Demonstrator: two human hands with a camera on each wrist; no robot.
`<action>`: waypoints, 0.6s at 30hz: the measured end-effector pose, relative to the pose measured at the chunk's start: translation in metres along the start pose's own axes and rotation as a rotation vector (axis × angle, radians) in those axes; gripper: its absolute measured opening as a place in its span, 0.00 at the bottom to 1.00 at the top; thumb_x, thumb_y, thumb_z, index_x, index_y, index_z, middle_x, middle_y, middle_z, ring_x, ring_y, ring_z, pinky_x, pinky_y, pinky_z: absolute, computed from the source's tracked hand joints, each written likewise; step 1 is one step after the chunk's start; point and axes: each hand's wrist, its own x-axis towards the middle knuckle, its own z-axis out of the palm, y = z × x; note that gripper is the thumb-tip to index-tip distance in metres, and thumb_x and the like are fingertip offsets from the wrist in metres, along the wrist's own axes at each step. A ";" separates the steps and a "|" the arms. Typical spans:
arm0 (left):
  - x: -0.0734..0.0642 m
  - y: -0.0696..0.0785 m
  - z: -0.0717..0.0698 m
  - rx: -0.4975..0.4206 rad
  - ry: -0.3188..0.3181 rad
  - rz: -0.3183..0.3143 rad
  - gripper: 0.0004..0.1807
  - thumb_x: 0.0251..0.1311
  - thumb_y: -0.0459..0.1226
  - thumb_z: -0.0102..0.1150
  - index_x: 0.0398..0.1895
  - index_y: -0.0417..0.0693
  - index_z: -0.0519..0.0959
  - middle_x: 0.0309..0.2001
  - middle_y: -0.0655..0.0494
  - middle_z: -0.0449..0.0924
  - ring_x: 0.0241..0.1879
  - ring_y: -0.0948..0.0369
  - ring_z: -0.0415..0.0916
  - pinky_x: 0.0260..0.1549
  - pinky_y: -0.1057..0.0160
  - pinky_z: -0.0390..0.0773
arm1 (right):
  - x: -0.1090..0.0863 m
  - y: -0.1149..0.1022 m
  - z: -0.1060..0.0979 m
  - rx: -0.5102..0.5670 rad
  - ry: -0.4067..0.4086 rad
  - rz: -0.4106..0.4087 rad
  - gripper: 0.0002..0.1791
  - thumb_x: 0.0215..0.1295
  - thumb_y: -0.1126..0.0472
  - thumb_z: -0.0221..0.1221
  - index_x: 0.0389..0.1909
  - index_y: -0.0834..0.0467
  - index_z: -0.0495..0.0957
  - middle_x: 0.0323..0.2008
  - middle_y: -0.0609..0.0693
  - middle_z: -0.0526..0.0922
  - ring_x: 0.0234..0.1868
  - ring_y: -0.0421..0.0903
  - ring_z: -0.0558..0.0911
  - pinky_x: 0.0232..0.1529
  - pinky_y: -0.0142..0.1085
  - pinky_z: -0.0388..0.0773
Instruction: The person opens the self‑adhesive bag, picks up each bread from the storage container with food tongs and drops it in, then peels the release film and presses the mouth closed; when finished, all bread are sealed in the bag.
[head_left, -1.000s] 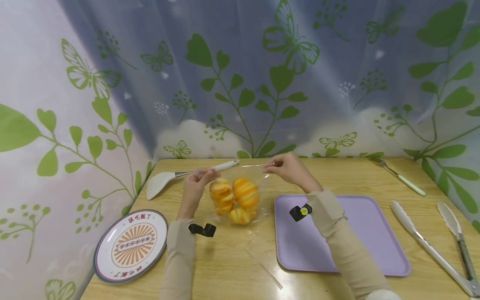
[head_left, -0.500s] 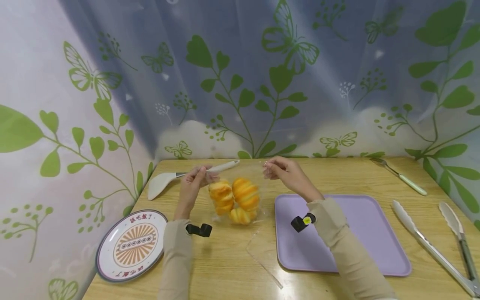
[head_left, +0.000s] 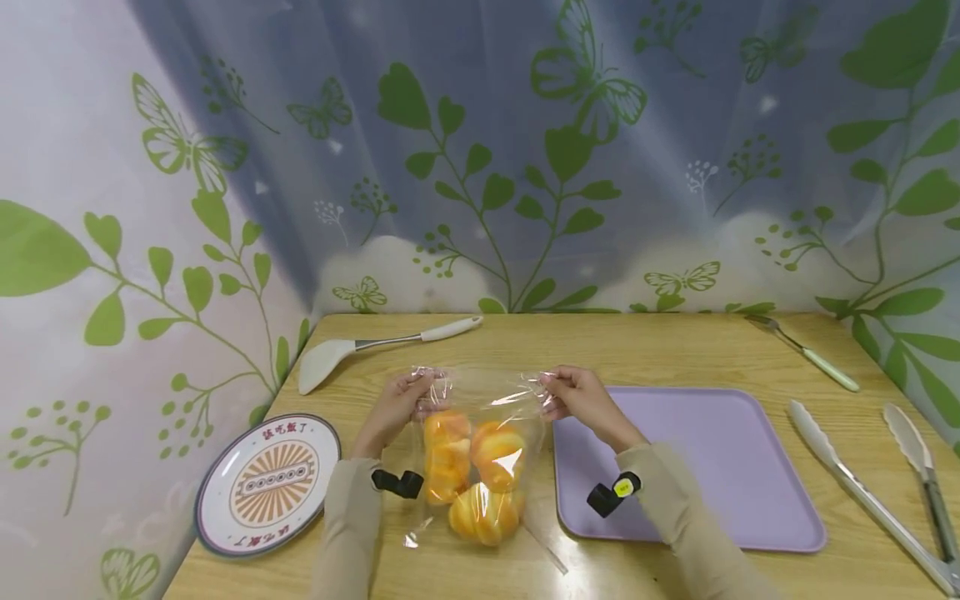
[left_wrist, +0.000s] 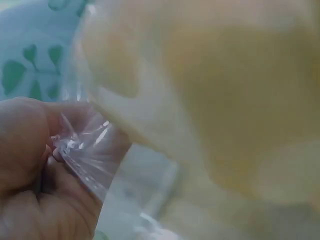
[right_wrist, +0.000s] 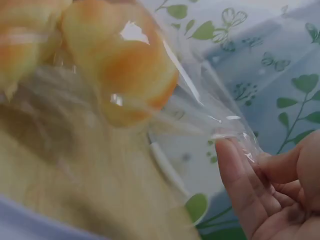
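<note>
In the head view a clear plastic bag [head_left: 483, 392] holds three orange-yellow bread rolls [head_left: 486, 514], some croissant-shaped. My left hand [head_left: 392, 410] pinches its upper left corner between thumb and fingers. At the opposite upper corner, my right hand [head_left: 585, 402] pinches the gathered film. The bag's top edge stretches between the two hands, with the rolls sagging toward the bottom. In the left wrist view crumpled film [left_wrist: 87, 145] runs out of the left hand's grip, and the bread is blurred close up. The right wrist view has one roll [right_wrist: 125, 65] hanging over the wooden table.
Left of the bag lies a white patterned plate [head_left: 268, 483]; a spatula [head_left: 330, 362] lies behind it. A lilac tray [head_left: 697, 467] sits under the right forearm. Metal tongs [head_left: 862, 492] and a green-handled fork [head_left: 813, 358] lie at the right. A thin clear strip [head_left: 551, 554] lies in front.
Both hands have come down and nearer to me with the bag between them. The rolls look larger and lower in view, and the bag has risen toward the camera.
</note>
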 end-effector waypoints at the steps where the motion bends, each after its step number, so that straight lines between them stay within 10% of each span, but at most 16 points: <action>1: 0.000 -0.006 0.001 -0.011 -0.014 -0.018 0.25 0.77 0.42 0.41 0.66 0.31 0.67 0.37 0.60 0.86 0.33 0.69 0.85 0.33 0.72 0.82 | 0.000 0.007 0.000 0.004 0.003 0.012 0.15 0.74 0.67 0.49 0.48 0.78 0.71 0.25 0.45 0.79 0.23 0.35 0.81 0.27 0.28 0.83; 18: 0.009 -0.045 -0.002 -0.046 -0.119 -0.090 0.26 0.77 0.37 0.37 0.72 0.30 0.55 0.51 0.43 0.82 0.42 0.68 0.82 0.44 0.70 0.82 | 0.008 0.059 -0.004 0.062 0.024 0.077 0.24 0.73 0.70 0.49 0.64 0.80 0.60 0.29 0.47 0.83 0.25 0.32 0.81 0.31 0.25 0.83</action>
